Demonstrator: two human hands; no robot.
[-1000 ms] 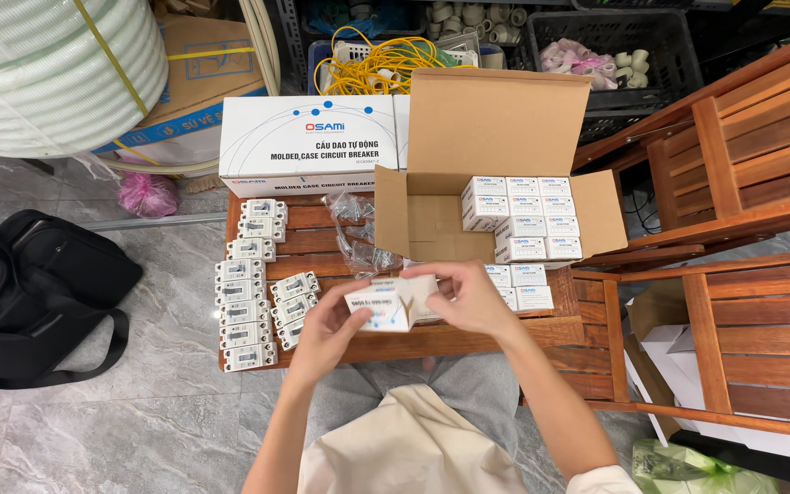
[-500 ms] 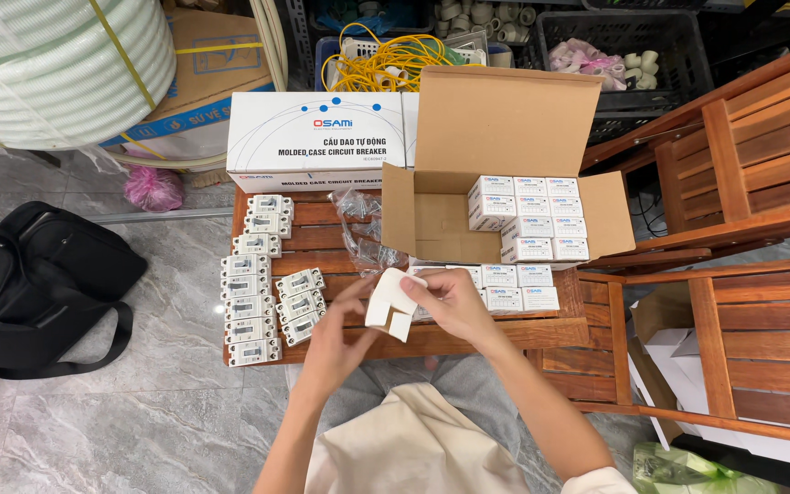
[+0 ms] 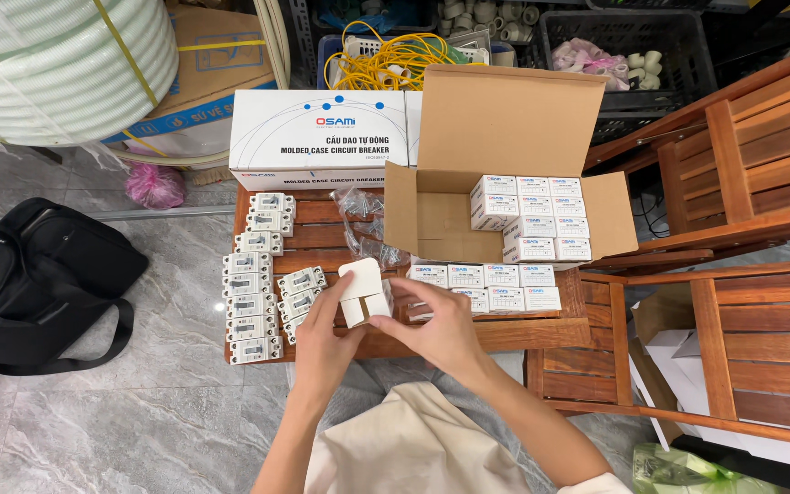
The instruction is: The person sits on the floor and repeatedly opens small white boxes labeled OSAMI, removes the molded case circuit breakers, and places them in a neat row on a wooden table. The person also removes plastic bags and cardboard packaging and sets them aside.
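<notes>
Head view: small white carton (image 3: 364, 291), flap open.

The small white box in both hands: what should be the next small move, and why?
Probably pull the breaker out of the small white box: its flap stands open, the left hand and right hand both hold it, and unpacked breakers already lie in rows on the table.
</notes>
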